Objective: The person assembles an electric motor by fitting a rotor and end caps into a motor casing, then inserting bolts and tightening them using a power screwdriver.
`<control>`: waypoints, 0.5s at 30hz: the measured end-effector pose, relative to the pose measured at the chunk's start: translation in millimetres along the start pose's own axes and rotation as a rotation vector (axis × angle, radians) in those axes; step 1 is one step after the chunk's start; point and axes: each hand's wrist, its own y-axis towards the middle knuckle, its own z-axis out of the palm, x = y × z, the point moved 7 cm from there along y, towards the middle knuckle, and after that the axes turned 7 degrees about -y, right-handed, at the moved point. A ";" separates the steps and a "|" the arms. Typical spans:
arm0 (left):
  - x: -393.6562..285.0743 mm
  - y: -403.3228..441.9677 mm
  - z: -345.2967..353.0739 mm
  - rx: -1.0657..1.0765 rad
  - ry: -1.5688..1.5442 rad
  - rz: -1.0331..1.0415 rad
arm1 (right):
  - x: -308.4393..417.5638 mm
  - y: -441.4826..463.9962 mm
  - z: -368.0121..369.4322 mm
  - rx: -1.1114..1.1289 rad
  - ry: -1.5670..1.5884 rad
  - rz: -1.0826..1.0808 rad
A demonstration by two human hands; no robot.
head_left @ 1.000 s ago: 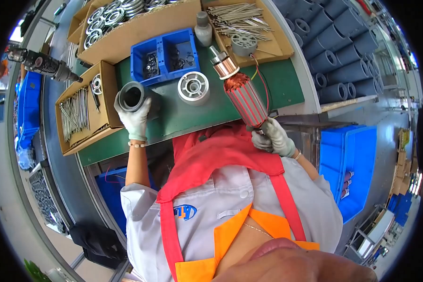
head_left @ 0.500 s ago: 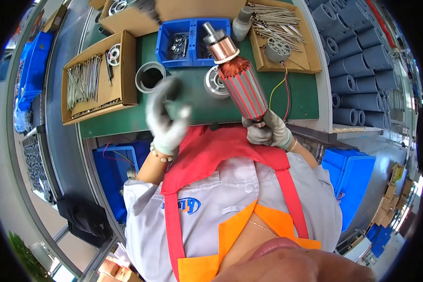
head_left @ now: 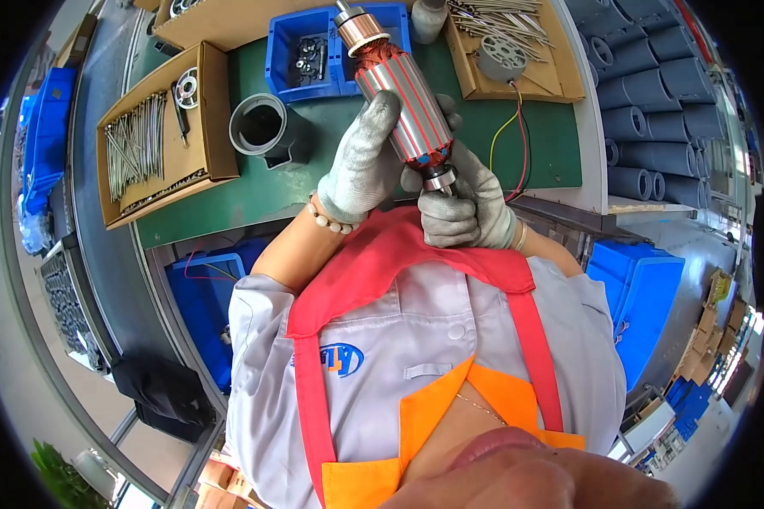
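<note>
From here I see both gloved hands close together, just above the middle of the frame. The left hand [head_left: 365, 157] curves in a grip, thumb [head_left: 384, 110] pointing up. The right hand [head_left: 475, 199] sits lower and to the right, fingers [head_left: 450, 222] curled in. The left forearm [head_left: 290, 246] slants up rightward, the right forearm [head_left: 553, 253] up leftward.

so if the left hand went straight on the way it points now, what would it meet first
The copper-wound rotor, which the left hand is already touching. Beyond it, probably the blue divided bin, though one view leaves depth unclear.
</note>
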 end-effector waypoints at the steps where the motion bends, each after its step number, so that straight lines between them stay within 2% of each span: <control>1: -0.3 -0.2 -2.0 -0.021 0.020 -0.003 | 0.7 1.0 -0.6 0.003 -0.011 -0.002; 6: -3.8 -1.9 -2.7 -0.112 0.005 0.015 | 2.1 2.2 -0.6 -0.009 -0.027 -0.015; 9: -3.2 -5.2 -9.1 -0.120 -0.012 -0.044 | 4.9 0.6 -2.9 -0.042 -0.107 -0.029; 11: -11.3 -6.3 -0.9 0.040 0.199 0.024 | 3.1 -1.5 -8.0 -0.036 -0.075 0.000; 13: -12.9 -8.7 -1.3 0.020 0.130 0.008 | 1.2 -2.6 -15.0 -0.016 -0.051 -0.019; 15: -12.0 -10.2 -8.5 -0.002 0.256 0.012 | 1.2 -4.2 -13.5 0.004 -0.025 -0.036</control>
